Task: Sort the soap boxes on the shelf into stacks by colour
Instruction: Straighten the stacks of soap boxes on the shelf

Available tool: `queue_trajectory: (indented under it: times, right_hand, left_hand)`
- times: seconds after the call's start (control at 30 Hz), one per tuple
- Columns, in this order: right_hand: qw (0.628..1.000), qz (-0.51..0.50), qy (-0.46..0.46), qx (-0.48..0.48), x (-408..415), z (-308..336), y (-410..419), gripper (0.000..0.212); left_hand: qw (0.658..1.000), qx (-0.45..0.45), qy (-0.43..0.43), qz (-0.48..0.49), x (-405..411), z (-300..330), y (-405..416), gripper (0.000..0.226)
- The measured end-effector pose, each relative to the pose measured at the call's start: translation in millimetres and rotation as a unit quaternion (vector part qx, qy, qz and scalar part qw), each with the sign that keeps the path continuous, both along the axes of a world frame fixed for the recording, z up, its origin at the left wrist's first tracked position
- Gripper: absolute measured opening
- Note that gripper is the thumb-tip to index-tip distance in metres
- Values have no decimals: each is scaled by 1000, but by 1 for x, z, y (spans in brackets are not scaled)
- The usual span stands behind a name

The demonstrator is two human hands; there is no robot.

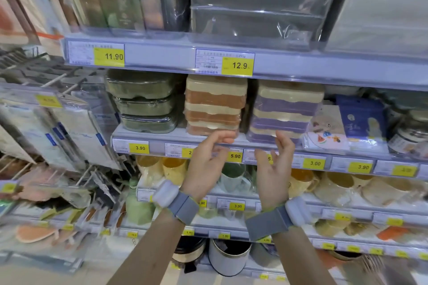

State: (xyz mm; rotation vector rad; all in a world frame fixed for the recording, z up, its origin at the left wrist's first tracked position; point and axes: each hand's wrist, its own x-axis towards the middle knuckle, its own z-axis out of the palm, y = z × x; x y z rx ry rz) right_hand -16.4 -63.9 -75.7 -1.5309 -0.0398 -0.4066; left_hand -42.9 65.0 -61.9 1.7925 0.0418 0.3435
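Observation:
Three stacks of soap boxes stand on the middle shelf point(148, 137). The left stack point(143, 104) is dark green. The middle stack point(214, 105) has orange-brown boxes with cream lids. The right stack point(286, 111) has purple boxes with cream lids. My left hand point(206, 162) is raised in front of the shelf edge, fingers apart, its fingertips just below the orange stack. My right hand point(276, 164) is open too, its fingertips just below the purple stack. Neither hand holds a box. Both wrists wear grey bands.
Wrapped packs point(257, 4) fill the shelf above. Blue and patterned packets point(347, 122) and jars point(410, 136) sit right of the purple stack. Yellow and green cups point(234, 176) line the shelf below. Hanging packets point(58, 127) crowd the left rack. Price tags line the shelf edges.

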Motion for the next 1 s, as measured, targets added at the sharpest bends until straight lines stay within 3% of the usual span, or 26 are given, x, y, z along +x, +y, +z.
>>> queue_trajectory:
  times: [0.17, 0.33, 0.5, 0.63, 0.8, 1.0]
  right_hand:
    - [998, 53, -23, 9, -11, 7, 34, 39]
    - [992, 118, -28, 26, -15, 14, 77, 35]
    - [981, 196, -9, -3, -16, 14, 116, 38]
    - [967, 243, 48, -68, -13, 15, 139, 53]
    - [960, 232, 79, -137, -1, 20, 163, 64]
    - [954, 232, 82, -169, 8, 30, 176, 71]
  left_hand:
    - [994, -16, -63, 88, -11, -1, 41, 36]
    - [961, -54, -125, 239, -15, 1, 103, 37]
    - [926, -90, -130, 344, -10, -1, 161, 32]
    - [928, -127, -97, 336, -2, -2, 187, 37]
    - [945, -159, -55, 281, 6, -1, 201, 34]
    - [973, -99, 8, 209, 8, 2, 211, 41]
